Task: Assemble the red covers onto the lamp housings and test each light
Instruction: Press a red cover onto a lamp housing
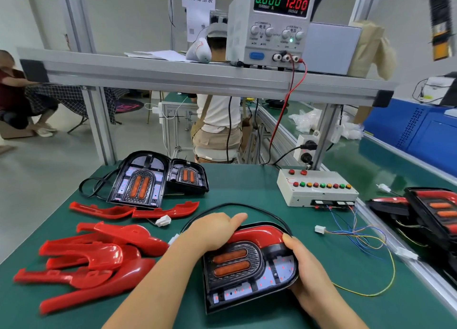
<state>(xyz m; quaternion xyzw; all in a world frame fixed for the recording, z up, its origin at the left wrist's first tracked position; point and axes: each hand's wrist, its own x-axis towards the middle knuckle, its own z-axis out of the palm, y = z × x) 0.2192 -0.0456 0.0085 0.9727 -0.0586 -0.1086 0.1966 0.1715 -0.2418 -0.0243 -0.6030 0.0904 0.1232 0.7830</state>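
Head view puts the lamp housing (249,271) low and centre on the green mat (247,187), tilted up between your hands. A red cover (257,236) sits along its upper curve. Your left hand (212,232) is curled over the housing's upper-left edge with the thumb lying along the cover. Its fingertips are tucked out of sight. Your right hand (306,266) clamps the right rim, thumb on top at the cover's end and fingers hidden underneath. Whether the cover is fully seated you cannot tell. A loose pile of red covers (94,262), blurred at its near edge, lies to your left. Two bare housings (141,180) stand behind it. The button test box (316,190) sits at the back right, and a white connector (320,229) lies unplugged near it. Finished lamps (430,212) are cut off by the right edge.
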